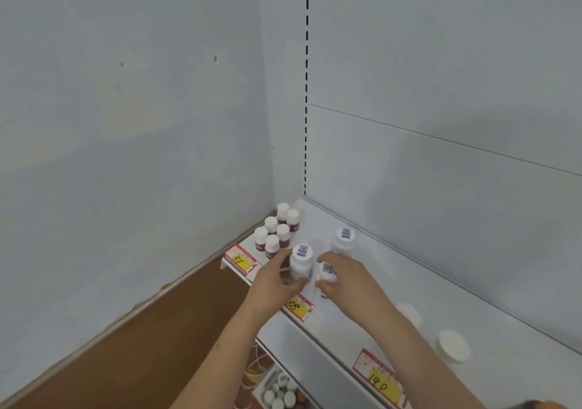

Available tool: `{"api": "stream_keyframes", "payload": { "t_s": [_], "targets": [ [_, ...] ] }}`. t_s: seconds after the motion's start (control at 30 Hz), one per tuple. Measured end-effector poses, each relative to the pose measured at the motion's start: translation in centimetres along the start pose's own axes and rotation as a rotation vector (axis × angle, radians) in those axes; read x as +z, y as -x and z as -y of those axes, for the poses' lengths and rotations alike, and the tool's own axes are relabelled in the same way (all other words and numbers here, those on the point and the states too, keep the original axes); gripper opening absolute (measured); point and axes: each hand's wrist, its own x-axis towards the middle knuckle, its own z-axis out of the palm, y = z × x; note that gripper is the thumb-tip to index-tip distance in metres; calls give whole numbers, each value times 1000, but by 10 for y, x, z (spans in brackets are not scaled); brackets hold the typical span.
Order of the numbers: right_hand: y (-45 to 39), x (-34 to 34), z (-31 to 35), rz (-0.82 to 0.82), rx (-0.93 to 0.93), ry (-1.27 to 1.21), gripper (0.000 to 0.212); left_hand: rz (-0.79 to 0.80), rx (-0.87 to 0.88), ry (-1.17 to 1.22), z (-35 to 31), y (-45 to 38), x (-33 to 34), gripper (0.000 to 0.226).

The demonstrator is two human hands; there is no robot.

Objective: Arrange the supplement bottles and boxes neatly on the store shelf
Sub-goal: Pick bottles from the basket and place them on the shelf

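On the white shelf (393, 286), near its front edge, the left hand (274, 278) curls its fingers round an upright white bottle (301, 262) with a barcode sticker on its cap, while the right hand (345, 275) cups over a second white bottle (326, 271) just beside it, fingers bent round its cap. Farther back stands a third white bottle (345, 238), apart from both, and six small dark bottles with white caps (277, 230) cluster at the shelf's far left corner.
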Motion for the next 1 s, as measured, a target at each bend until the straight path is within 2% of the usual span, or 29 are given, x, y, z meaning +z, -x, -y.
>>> {"api": "stream_keyframes", "payload": {
  "t_s": [0.1,0.27,0.33,0.43,0.53,0.63,0.73,0.8,0.9,1.0],
  "targets": [
    [0,-4,-2,15,-10,-39,51,-3,57,-67,4,7,-3,66],
    [-11,-27,-3,-198,-62,-85,46,-26,121,-338,28,14,3,75],
    [-27,-34,-7,-225,-51,-54,46,-26,136,-391,31,14,5,76],
    [-52,-37,-17,-99,30,78,53,-11,133,-401,28,12,2,77],
    [-62,-38,-26,-3,95,35,45,53,128,-403,19,15,-7,78],
    [-60,-48,-32,-92,84,-78,28,22,97,-274,-8,23,-25,77],
    [-49,-74,-31,-247,102,-245,18,-216,185,-97,-56,27,-43,47],
    [-39,-92,-26,-307,68,-502,15,-321,221,68,-95,23,-50,34],
    [-22,-115,-10,-317,-29,-911,14,-243,105,303,-147,4,-50,36],
    [-9,-132,3,-325,-138,-968,17,24,-110,433,-187,-18,-47,60]
  ]
}}
